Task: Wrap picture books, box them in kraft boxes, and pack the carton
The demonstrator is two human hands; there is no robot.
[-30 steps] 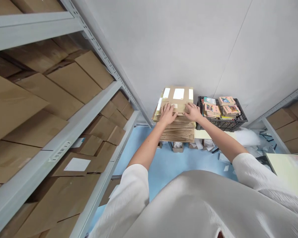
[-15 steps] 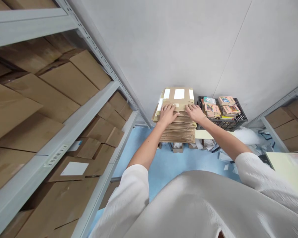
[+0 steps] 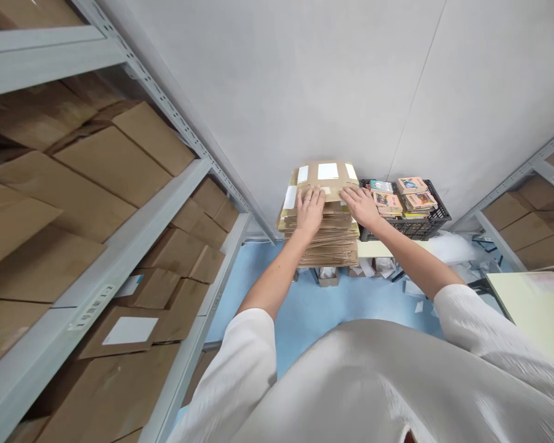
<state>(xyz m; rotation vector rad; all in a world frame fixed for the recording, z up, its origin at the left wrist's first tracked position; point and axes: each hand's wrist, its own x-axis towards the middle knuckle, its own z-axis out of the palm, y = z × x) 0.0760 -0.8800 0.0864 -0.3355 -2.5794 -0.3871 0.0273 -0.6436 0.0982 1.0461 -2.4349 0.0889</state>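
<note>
A tall stack of flattened cardboard boxes [image 3: 332, 251] stands against the wall ahead of me. The uppermost flattened cardboard box [image 3: 333, 188] has white labels along its far part and bows slightly. My left hand [image 3: 310, 210] grips its near edge on the left, fingers laid over the top and thumb out of sight. On the right, my right hand [image 3: 361, 207] holds the same edge near the corner, fingers on top, with its thumb hidden. Below that edge, the layers of the stack show between my hands.
A black plastic crate [image 3: 418, 231] of small books [image 3: 420, 201] sits right of the stack. Metal shelving [image 3: 133, 246] with cardboard boxes rises at my left; more boxes [image 3: 530, 227] fill shelves at right. A pale tabletop [image 3: 535, 307] is near my right arm. Paper scraps litter the blue floor [image 3: 369, 301].
My left hand's thumb has gone from view, its fingers now over the top box's edge. That box now bows slightly at its near edge. The view has shifted a little.
</note>
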